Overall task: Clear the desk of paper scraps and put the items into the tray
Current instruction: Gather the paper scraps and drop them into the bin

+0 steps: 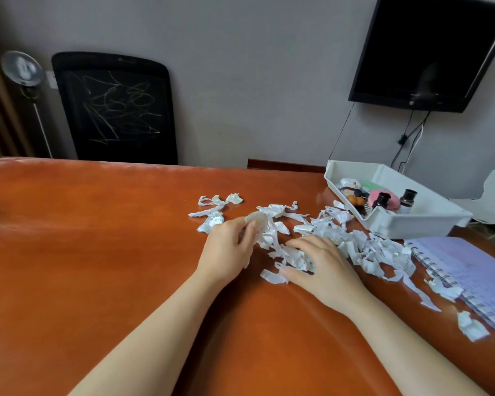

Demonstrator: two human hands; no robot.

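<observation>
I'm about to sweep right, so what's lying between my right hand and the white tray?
In the head view, paper scraps litter the desk between the right hand and the tray; nothing else lies there.

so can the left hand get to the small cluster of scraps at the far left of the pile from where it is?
Probably yes. The left hand sits just below the far-left scraps, with only bare desk between them. It already pinches a wad of paper, though, so grabbing more could be awkward.

Scraps (320, 241) lie mid-desk (97, 238) under my hands, tray (429, 221) w/ small items behind-right of them, notebook (475, 278) at right edge before tray, chair (115, 110) behind desk, TV (429, 52) above tray.
</observation>
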